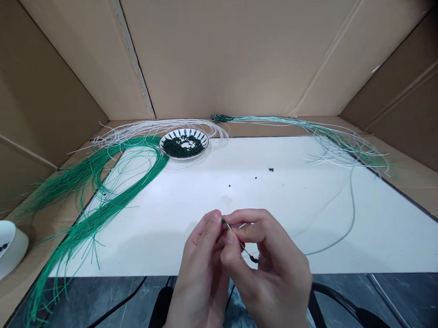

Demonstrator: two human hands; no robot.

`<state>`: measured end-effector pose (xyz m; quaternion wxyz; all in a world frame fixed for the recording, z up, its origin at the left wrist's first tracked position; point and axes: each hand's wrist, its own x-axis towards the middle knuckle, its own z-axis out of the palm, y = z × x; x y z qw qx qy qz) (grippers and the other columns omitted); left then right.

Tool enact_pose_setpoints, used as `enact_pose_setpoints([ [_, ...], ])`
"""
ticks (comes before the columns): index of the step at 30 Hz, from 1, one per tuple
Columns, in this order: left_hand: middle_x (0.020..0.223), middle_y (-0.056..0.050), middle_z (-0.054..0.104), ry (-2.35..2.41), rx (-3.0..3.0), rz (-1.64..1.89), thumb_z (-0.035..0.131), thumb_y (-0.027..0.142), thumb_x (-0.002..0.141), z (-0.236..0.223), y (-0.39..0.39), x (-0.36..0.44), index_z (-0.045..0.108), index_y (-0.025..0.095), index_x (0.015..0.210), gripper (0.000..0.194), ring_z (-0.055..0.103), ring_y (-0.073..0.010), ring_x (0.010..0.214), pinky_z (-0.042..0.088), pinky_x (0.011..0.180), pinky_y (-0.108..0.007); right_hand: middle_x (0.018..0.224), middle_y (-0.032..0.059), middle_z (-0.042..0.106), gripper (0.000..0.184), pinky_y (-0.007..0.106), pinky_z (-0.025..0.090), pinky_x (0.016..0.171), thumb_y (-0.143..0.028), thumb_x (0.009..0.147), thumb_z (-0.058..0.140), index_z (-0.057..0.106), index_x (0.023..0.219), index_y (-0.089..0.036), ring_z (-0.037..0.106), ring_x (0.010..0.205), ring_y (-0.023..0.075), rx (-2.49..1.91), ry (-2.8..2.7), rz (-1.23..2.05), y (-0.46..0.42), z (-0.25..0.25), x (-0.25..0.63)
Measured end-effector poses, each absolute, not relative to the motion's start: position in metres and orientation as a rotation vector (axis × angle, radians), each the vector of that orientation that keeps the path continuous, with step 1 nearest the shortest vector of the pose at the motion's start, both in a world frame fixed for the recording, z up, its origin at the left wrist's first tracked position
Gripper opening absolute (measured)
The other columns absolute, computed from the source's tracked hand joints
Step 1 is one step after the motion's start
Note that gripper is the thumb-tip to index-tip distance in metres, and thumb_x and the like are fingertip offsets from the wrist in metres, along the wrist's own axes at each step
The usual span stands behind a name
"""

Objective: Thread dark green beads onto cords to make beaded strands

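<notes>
Cardboard walls (236, 52), a white board (191, 194) and bundled green strands (114, 207) suggest a makeshift craft workspace.

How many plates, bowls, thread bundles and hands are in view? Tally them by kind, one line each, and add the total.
Plate: 1
Bowl, cut off by the frame: 1
Bundles: 3 (green bundle, white bundle, pale green-white bundle)
Hands: 2 (left hand, right hand)
Total: 7

Left hand (199, 256) and right hand (277, 263) are both bare to the wrist, fingers (253, 231) slender; below the tabletop (191, 194), I can see light-blue clothing (238, 318) with darker blotches.
</notes>
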<state>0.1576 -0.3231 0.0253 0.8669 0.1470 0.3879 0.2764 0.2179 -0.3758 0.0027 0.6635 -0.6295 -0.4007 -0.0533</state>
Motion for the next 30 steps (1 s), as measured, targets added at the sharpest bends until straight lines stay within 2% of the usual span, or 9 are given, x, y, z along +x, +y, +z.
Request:
enact_pose_setpoints([
  [4, 0.071, 0.003, 0.068, 0.815, 0.325, 0.585, 0.094, 0.027, 0.074, 0.025, -0.324, 0.157, 0.075, 0.019, 0.080, 0.021, 0.067, -0.0110, 0.065, 0.055, 0.061, -0.018, 0.088, -0.0014, 0.071, 0.023, 0.018, 0.055, 0.062, -0.002, 0.086, 0.061, 0.058, 0.076, -0.022, 0.069, 0.079, 0.0107, -1.427, -0.919, -0.111, -0.376, 0.002, 0.219],
  [9, 0.066, 0.005, 0.067, 0.738, 0.310, 0.580, 0.096, 0.027, 0.071, 0.024, -0.324, 0.157, 0.074, 0.018, 0.072, 0.024, 0.064, -0.0086, 0.063, 0.052, 0.060, -0.016, 0.090, -0.0011, 0.071, 0.024, 0.020, 0.054, 0.063, 0.000, 0.085, 0.061, 0.058, 0.078, -0.022, 0.068, 0.081, 0.0116, -1.416, -0.922, -0.106, -0.378, -0.001, 0.219],
  [19, 0.066, 0.004, 0.067, 0.762, 0.367, 0.633, 0.094, 0.029, 0.073, 0.030, -0.327, 0.161, 0.075, 0.019, 0.072, 0.022, 0.066, -0.0096, 0.062, 0.054, 0.059, -0.016, 0.092, -0.0019, 0.069, 0.024, 0.020, 0.053, 0.069, 0.000, 0.087, 0.062, 0.058, 0.080, -0.022, 0.066, 0.086, 0.0100, -1.416, -0.977, -0.111, -0.381, 0.000, 0.221],
  [30, 0.064, 0.005, 0.064, 0.713, 0.428, 0.691, 0.098, 0.032, 0.067, 0.026, -0.328, 0.162, 0.076, 0.019, 0.069, 0.026, 0.059, -0.0065, 0.059, 0.050, 0.058, -0.013, 0.095, -0.0047, 0.071, 0.024, 0.021, 0.054, 0.072, 0.000, 0.084, 0.064, 0.062, 0.081, -0.024, 0.068, 0.086, 0.0098, -1.402, -0.959, 0.071, -0.389, 0.006, 0.229],
])
